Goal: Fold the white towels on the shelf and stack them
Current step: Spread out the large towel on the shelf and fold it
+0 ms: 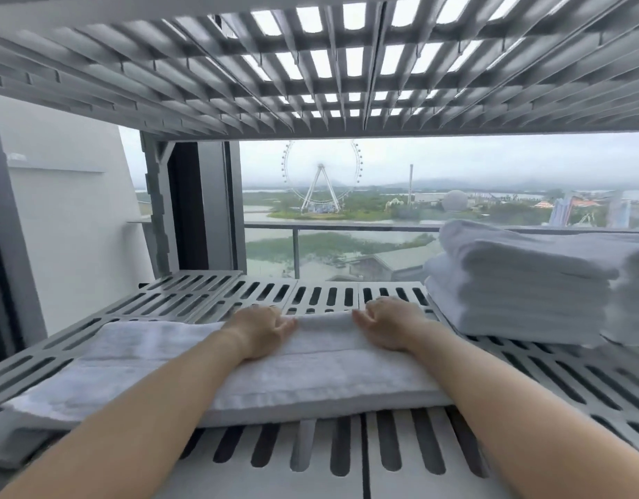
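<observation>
Left hand [262,329] and right hand [390,325], I see, grip the towel [311,383] by its far edge on the shelf [393,488].

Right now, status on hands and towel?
Hands: left hand and right hand both grip far edge of towel. Towel lies flat on shelf. Folded stack sits at right; nothing between towel and stack.

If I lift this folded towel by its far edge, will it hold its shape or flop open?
Probably floppy: the towel lies limp and flat on the slotted shelf, so lifted where the left hand and right hand grip it, it would likely sag and unfold. Its thick terry probably drags over the slots rather than sliding.
</observation>
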Demonstrator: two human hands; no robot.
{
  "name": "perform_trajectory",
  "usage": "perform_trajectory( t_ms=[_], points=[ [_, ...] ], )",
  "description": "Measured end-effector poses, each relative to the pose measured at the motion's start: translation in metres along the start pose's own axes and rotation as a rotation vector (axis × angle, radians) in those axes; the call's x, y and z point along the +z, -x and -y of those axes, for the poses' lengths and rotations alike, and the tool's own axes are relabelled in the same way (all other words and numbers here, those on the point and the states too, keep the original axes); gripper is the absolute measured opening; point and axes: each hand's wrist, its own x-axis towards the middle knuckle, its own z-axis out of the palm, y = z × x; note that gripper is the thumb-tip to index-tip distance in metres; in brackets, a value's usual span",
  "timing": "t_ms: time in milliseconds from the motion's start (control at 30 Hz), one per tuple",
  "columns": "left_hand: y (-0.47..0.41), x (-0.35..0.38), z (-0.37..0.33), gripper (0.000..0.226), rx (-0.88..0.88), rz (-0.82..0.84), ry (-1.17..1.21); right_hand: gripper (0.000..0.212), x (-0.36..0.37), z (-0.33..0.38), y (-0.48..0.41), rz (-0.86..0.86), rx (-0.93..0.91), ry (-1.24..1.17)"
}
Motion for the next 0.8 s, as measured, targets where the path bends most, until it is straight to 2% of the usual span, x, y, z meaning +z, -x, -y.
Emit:
perform_trajectory(
  t_ms=[233,333,467,567,667,800],
  points=[
    [-0.01,0.004,-0.002,0.039,0.016,-0.148,-0.129,0.058,0.001,-0.006,-0.017,-0.062,0.004,0.074],
    [-0.014,0.005,-0.006,0.044,0.027,-0.108,-0.134,0.049,0.004,-0.007,-0.019,0.009,-0.026,-0.048],
    [0.003,0.007,-0.024,0.046,0.221,-0.012,0.064,0.034,-0.001,0.002,-0.006,-0.092,-0.193,-0.212],
    [0.022,0.014,-0.045,0.051,0.319,0.08,0.087,0.042,-0.003,0.019,0.013,0.031,-0.201,-0.136],
    [0.035,0.017,-0.051,0.058,0.36,0.115,0.028,0.051,0.0,0.032,0.039,0.198,-0.085,-0.107],
    [0.043,0.014,-0.046,0.07,0.381,0.183,-0.004,0.056,-0.005,0.037,0.062,0.282,0.018,-0.062]
  ],
)
